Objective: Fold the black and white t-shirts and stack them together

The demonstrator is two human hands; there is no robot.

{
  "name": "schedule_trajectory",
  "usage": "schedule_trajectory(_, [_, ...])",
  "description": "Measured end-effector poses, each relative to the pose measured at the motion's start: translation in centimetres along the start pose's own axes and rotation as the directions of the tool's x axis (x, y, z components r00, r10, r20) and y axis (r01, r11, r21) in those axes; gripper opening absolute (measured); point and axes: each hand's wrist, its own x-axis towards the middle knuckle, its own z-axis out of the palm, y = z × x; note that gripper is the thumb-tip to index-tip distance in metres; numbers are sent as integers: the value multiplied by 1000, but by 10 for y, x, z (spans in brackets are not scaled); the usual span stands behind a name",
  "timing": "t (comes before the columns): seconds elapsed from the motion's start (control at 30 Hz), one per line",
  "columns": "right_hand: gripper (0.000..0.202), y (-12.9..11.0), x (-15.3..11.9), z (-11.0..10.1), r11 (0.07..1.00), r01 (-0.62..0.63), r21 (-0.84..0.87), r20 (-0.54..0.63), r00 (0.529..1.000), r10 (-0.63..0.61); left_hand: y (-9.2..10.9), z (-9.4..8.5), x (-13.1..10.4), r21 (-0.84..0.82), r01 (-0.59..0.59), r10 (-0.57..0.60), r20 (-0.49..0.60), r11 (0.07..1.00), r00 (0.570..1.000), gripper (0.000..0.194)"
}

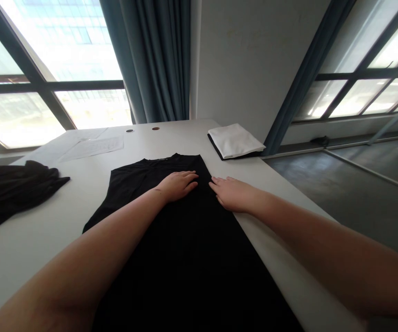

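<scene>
A black garment (pixel 192 258), with a neckline at its far end, lies spread lengthwise before me on the white table (pixel 275 198). My left hand (pixel 178 184) rests on its upper part, fingers stretched out and pointing right. At the garment's right edge, my right hand (pixel 231 192) touches the cloth with its fingertips, fingers extended toward the left. A small gap separates the two hands. Neither one grips the fabric. My left forearm covers part of the garment's left side.
Another black garment (pixel 15 191) lies crumpled at the left. Folded white cloth (pixel 235 140) sits on a dark folded piece at the back right. Sheets of paper (pixel 93 146) lie at the back left, near two round holes in the tabletop. Behind stand a blue-grey curtain (pixel 153 60) and windows.
</scene>
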Motion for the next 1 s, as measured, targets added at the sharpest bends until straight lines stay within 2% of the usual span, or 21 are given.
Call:
schedule_trajectory(0.1, [37,-13,-13,-16,998,31,-58,74,997,-27,5,-2,8,37,108,-108,8,993,994,52])
schedule_trajectory(0.2, [26,-24,-20,-30,992,58,-112,151,988,-40,14,-4,33,79,185,-191,67,980,979,55])
schedule_trajectory(0.33, [25,-33,-22,-32,999,-12,-37,117,993,16,21,7,77,78,271,-281,193,959,940,61])
schedule_trajectory(0.4, [26,-35,-22,-30,999,-28,28,73,997,26,19,15,93,80,315,-325,214,946,921,65])
schedule_trajectory(0.5, [26,-36,-23,-33,998,-42,57,77,996,37,10,23,105,83,372,-381,213,925,900,67])
schedule_trajectory(0.63, [34,-39,-26,-47,998,-52,-46,152,987,58,3,24,108,96,450,-460,200,888,865,67])
schedule_trajectory(0.73, [35,-42,-29,-58,993,-63,-100,210,974,83,2,18,97,129,525,-540,182,841,821,68])
schedule_trajectory(0.83, [32,-43,-28,-60,990,-83,-117,185,977,103,-1,4,64,173,564,-587,142,808,797,70])
schedule_trajectory(0.93, [33,-40,-18,-47,994,-48,-103,-24,999,46,-13,-12,5,261,547,-571,18,795,821,73])
schedule_trajectory(0.97, [38,-38,-13,-39,996,-25,-84,-113,993,15,-20,-17,-19,300,551,-573,-20,778,820,75])
schedule_trajectory(1.0, [45,-36,-6,-30,998,3,-57,-181,983,-14,-28,-20,-43,327,574,-601,-22,751,799,76])
